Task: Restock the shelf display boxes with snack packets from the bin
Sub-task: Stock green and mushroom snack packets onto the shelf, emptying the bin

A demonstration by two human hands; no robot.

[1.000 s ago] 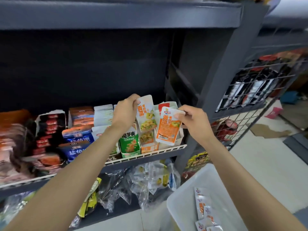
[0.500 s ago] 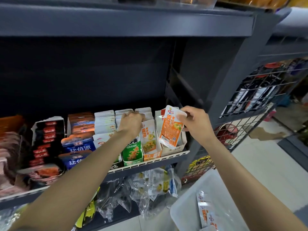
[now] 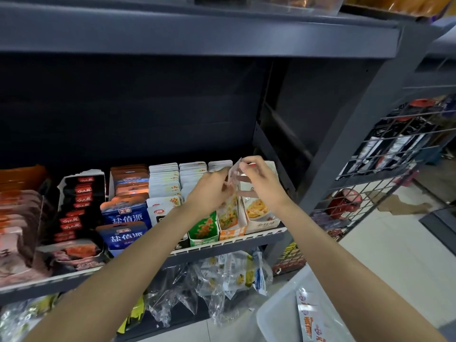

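My right hand [image 3: 259,180] pinches the top edge of a snack packet [image 3: 234,172], seen edge-on and blurred, above the rightmost white display box [image 3: 264,222] on the shelf. Against the packets in the orange display box [image 3: 230,232] beside it rests my left hand [image 3: 209,193], fingers curled and touching the same packet. A green display box [image 3: 203,230] stands just left of it. The clear plastic bin [image 3: 276,319] sits at the lower right, with orange-and-white snack packets [image 3: 312,319] lying in it.
Rows of other packets fill the shelf to the left: white packs [image 3: 164,180], blue packs [image 3: 123,215], black-and-red packs [image 3: 82,201]. Crumpled clear bags [image 3: 222,280] lie on the shelf below. A wire rack [image 3: 385,174] with goods stands right of the shelf post [image 3: 345,144].
The orange packet in my right hand has gone from facing me to edge-on over the rightmost box. My left hand came right and now meets it.
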